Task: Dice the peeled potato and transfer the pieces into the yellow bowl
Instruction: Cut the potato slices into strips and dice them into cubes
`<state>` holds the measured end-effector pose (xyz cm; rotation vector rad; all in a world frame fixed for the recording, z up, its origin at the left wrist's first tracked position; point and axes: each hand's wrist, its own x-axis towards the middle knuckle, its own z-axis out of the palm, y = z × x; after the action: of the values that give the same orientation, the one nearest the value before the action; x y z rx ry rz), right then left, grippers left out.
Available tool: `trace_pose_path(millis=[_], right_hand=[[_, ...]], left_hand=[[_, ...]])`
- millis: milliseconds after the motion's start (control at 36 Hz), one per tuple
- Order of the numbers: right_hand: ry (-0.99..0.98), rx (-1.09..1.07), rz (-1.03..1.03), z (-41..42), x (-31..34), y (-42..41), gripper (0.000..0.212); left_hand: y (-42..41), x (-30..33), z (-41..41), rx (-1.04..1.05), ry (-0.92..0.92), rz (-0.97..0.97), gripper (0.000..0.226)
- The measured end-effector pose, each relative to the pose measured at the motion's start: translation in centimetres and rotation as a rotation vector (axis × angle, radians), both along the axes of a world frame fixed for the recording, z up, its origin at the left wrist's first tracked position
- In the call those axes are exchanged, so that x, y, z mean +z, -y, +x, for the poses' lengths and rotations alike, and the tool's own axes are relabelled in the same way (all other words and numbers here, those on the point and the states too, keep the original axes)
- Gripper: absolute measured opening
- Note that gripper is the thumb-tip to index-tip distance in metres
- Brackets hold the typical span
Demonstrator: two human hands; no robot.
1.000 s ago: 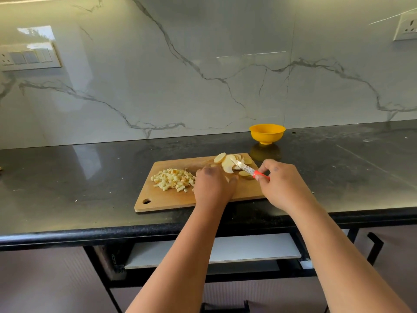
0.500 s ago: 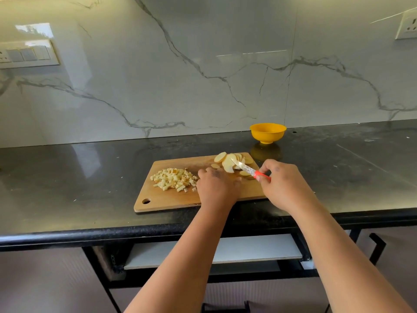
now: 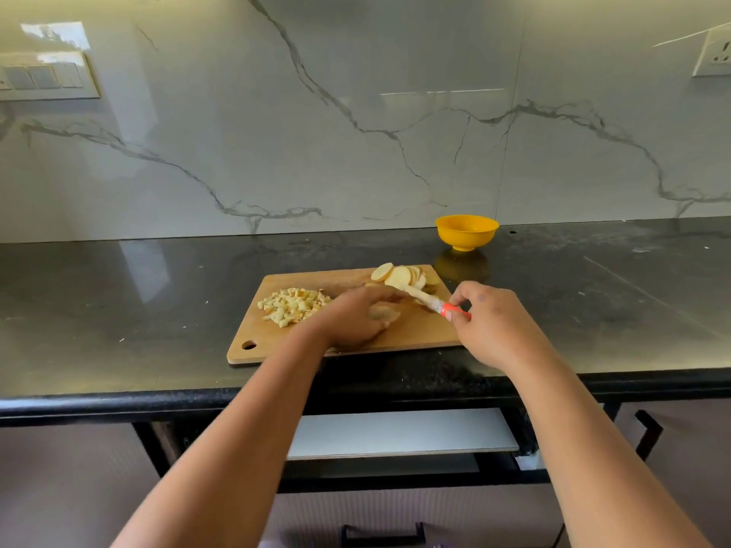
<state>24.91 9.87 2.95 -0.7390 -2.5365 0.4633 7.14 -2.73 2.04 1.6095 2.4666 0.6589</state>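
**Left hand shifts over a slice as the knife tilts toward it**

Since half a second ago, the left hand (image 3: pixel 358 320) has turned and slid a little to its right on the wooden cutting board (image 3: pixel 415 336), so that a pale potato slice (image 3: pixel 383 312) now shows beneath its palm where only the back of the hand showed before. The knife (image 3: pixel 429 300) has swung too: its blade now reaches left, toward the left fingertips, instead of up toward the stack of slices.

On the board, the pile of diced potato (image 3: pixel 292 305) lies just left of the left hand, near but apart from it. The stack of potato slices (image 3: pixel 405 276) sits at the board's far right corner, beyond both hands, with the blade's tip just in front of it. The yellow bowl (image 3: pixel 466 231) stands on the dark countertop (image 3: pixel 118 294) behind the board's far right corner, well away from either hand; whether it holds anything cannot be told from here.

The left hand lies over the single slice with fingers loosely bent and reaching toward the blade; motion blur hides whether they pinch the slice or only press on it. The right hand (image 3: pixel 494 324) pinches the knife's red handle between thumb and fingertips, at the board's right edge.
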Motion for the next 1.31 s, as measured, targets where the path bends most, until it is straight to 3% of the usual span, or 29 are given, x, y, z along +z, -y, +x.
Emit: trace_pose_path(millis=[139,250,361,444,778,889,1306], right_hand=[[0.208,0.067,0.000,0.5,0.2,0.2,0.025],[0.298,0.104,0.007,0.6,0.1,0.8,0.027],[0.337,0.164,0.021,0.7,0.4,2.0,0.027],[0.361,0.195,0.049,0.7,0.1,2.6,0.023],[0.225,0.171,0.025,-0.5,-0.5,3.6,0.018],[0.187,0.089,0.060,-0.3,-0.4,3.6,0.020],[0.181,-0.011,0.047,-1.1,-0.8,5.9,0.019]], left_hand=[[0.6,-0.2,0.5,0.157,-0.158,0.032,0.060],[0.2,-1.2,1.4,0.245,-0.294,0.062,0.050],[-0.1,-1.0,1.6,0.248,-0.321,0.025,0.038],[0.0,-1.1,0.7,0.221,-0.220,0.029,0.040],[1.2,0.4,0.0,0.091,-0.170,-0.093,0.040],[1.5,-0.9,1.6,0.139,-0.164,-0.020,0.044],[1.5,-2.8,3.3,0.136,-0.293,-0.110,0.057]])
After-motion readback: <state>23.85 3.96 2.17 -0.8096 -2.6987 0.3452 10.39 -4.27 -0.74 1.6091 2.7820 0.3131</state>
